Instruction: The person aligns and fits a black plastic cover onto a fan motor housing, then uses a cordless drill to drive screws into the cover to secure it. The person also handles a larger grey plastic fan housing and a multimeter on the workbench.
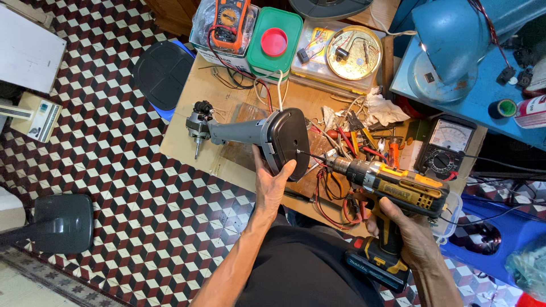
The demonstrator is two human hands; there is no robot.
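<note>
Right hand point(410, 236): nearest to me, I had it wrapped tight round the grip of the drill point(398, 190), off the bench's near edge.
Drill: yellow and black, battery at the foot; I judged it weighty and rigid, best taken by the grip as I did. Its long thin bit point(311, 154) ran level to the left and met the black cover.
Left hand point(272, 185): closed on the near rim of the housing point(287, 142), thumb up on the black face, fingers behind where I could not see them.
Housing: grey body with a flat black cover, held on edge above the bench's near edge. I judged it stiff, smooth plastic, likely to slip under the bit's push, so the rim was the place to brace it.
Neck: grey, tapering left to a small motor point(199, 124) near the bench's left edge; I judged that end heavier.
Far side: loose wires point(335, 128), a green lid point(276, 41), a meter point(230, 23) along the bench's far edge.
</note>
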